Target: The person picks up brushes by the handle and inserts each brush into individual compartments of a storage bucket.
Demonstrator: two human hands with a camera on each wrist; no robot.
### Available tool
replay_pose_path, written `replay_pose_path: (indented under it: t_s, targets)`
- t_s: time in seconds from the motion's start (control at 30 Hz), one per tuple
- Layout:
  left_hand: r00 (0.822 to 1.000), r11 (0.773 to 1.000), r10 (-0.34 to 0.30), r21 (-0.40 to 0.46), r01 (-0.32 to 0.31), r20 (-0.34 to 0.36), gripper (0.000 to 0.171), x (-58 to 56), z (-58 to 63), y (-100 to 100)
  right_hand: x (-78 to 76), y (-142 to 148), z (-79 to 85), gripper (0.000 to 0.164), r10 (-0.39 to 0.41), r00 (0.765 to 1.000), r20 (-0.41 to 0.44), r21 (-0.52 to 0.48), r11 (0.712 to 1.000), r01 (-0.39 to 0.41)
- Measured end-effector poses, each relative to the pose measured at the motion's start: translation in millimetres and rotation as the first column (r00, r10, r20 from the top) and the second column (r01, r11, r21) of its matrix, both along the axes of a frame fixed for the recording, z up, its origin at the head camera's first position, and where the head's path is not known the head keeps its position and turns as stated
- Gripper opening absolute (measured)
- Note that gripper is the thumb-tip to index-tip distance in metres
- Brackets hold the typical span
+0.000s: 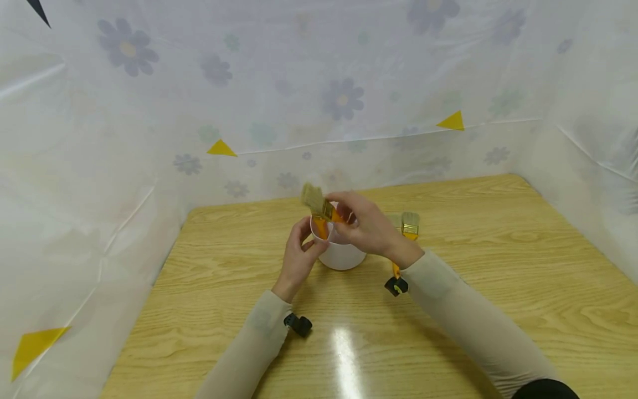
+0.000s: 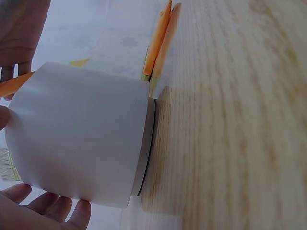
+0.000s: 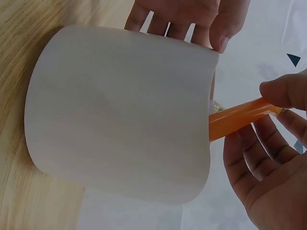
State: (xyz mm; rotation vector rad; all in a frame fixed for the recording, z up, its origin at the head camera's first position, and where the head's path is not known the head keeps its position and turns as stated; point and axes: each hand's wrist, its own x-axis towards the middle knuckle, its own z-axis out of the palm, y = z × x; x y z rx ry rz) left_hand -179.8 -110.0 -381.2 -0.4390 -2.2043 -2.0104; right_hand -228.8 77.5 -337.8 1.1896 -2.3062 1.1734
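Observation:
A white round container (image 1: pixel 341 257) stands upright on the table. My left hand (image 1: pixel 298 257) grips its left side, with the fingers (image 2: pixel 57 211) along the wall and the thumb near the rim. Between thumb and fingers, my right hand (image 1: pixel 372 228) pinches a paintbrush (image 1: pixel 313 197) with pale bristles and a brass-coloured ferrule. Its orange handle (image 3: pixel 240 118) points down into the container's mouth, and the bristles lean up and left. Inside the container, another orange-handled brush (image 1: pixel 320 228) stands partly hidden by the held one. The lower end of the held handle is out of sight.
To the right of the container, paintbrushes (image 1: pixel 410 224) lie on the wooden table (image 1: pixel 224 266), partly covered by my right wrist; two orange handles (image 2: pixel 160 45) show in the left wrist view. Plastic sheeting (image 1: pixel 289 83) with yellow triangles encloses the table's back and sides.

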Motion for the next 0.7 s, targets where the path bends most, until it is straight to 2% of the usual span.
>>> replay_pose_path:
  t_s: [0.37,0.7]
  targets:
    - [1.000,1.000,0.005,-0.010,-0.005,0.001,0.062,0.8,0.3,0.0,-0.1,-0.8,-8.1,0.053,-0.001,1.000,-0.011,0.008,1.000,0.001]
    - [1.000,1.000,0.004,-0.022,-0.003,0.011,0.060,1.1,-0.3,-0.6,1.6,-2.1,-12.7,0.052,-0.034,0.999,-0.016,0.043,0.998,0.035]
